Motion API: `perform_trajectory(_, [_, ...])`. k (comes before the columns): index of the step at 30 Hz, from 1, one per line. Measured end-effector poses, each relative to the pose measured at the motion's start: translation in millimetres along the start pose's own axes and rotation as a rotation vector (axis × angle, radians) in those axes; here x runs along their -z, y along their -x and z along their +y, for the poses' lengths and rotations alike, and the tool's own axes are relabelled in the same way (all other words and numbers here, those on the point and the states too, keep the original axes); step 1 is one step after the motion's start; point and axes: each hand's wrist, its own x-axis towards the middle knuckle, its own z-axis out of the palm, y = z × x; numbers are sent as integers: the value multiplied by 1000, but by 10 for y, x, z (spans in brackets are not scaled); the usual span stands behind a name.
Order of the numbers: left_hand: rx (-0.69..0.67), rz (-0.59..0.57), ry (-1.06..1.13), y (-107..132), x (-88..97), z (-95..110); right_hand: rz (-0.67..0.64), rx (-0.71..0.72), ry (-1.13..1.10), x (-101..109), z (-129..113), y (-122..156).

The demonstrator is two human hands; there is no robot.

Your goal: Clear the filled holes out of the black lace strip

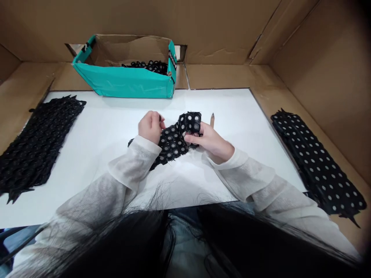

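Note:
A black sheet (172,144) set with rows of round pale discs lies across the white board in front of me, its right end folded up. My right hand (213,139) grips that raised end, thumb on the near face and fingers behind. Above the sheet's left part, my left hand (150,126) is closed, its fingers curled in. A small dark bit shows at its fingertips, too small to name. Just beyond my right hand lies a thin brown pointed tool (212,120), partly hidden by the hand.
A teal cardboard box (127,83) at the back holds many small black ring-like pieces (150,66). At the left lies a stack of black textured sheets (37,141); at the right, more black sheets with pale discs (319,164). Cardboard walls (220,31) enclose the white board (237,112).

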Motion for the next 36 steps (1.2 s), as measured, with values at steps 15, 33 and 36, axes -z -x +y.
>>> perform_trajectory(15, [22, -107, 82, 177, -95, 121, 196, -42, -87, -65, -129, 74])
perform_trajectory(33, [-426, -189, -714, 369, -124, 266, 107, 189, 23, -239, -90, 172])
perform_trajectory(36, [-441, -205, -768, 386, -129, 271, 100, 153, -15, -231, -71, 147])
